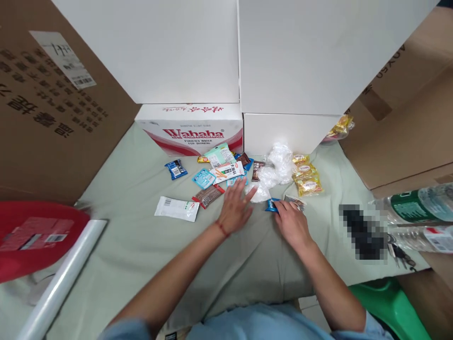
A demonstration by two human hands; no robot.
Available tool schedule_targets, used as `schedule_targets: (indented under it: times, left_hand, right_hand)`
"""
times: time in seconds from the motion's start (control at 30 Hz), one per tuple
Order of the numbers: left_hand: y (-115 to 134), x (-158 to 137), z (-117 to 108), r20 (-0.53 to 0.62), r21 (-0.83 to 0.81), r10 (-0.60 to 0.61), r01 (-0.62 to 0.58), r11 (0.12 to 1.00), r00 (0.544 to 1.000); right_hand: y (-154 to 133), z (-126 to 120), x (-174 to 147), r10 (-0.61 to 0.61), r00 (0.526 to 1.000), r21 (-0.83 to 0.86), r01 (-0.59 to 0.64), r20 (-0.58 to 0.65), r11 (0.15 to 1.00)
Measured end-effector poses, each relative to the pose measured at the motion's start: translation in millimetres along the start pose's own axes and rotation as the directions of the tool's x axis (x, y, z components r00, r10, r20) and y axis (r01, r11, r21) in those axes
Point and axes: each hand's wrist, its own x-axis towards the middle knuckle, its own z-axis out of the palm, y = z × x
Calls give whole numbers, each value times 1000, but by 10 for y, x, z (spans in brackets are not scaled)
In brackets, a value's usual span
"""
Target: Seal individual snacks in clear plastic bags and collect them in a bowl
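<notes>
My left hand [235,208] has its fingers spread over the near edge of a snack pile, by a light blue packet [204,178] and a white snack packet with carrot-like pictures [227,172]. A brown and red packet [208,195] lies just left of it. My right hand [290,221] rests its fingertips on a small blue packet [272,205]; whether it grips the packet I cannot tell. Beside those fingers is a greyish packet [295,202], partly covered. Crumpled clear plastic bags [279,163] lie between the pile and several yellow packets [307,179].
A Wahaha water carton [191,130] and white boxes [290,56] stand behind. Brown cardboard [53,108] flanks the left, with a red package [38,236] and a white roll [67,278]. Plastic bottles [421,205] and keys [399,255] lie right. A green stool [392,307] is below.
</notes>
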Motion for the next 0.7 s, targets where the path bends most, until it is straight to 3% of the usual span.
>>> schedule_targets:
  times: [0.1,0.2,0.33,0.43,0.57,0.7]
  left_hand:
    - [20,672,252,199,-38,49,-42,998,979]
    - [119,858,400,334,-61,84,-67,996,939]
    - [349,414,427,223,-59,57,-45,997,973]
    - [547,-65,356,129,-52,-23,30,998,991]
    - [716,-510,277,88,-21,-79,81,996,993]
    - [756,-750,265,116,-44,-30,35,998,993]
  right_hand:
    - [73,6,-242,43,998,153,-34,-56,988]
    - [268,-92,-484,45,997,355,-19,-67,935]
    - [541,-378,-583,192,979,567,-117,-74,816]
    - [545,-474,-333,293,948,605,-161,-124,780]
    - [192,-275,290,155,979,395,-92,-131,914]
    - [-317,45,828,88,993,151,-100,78,983]
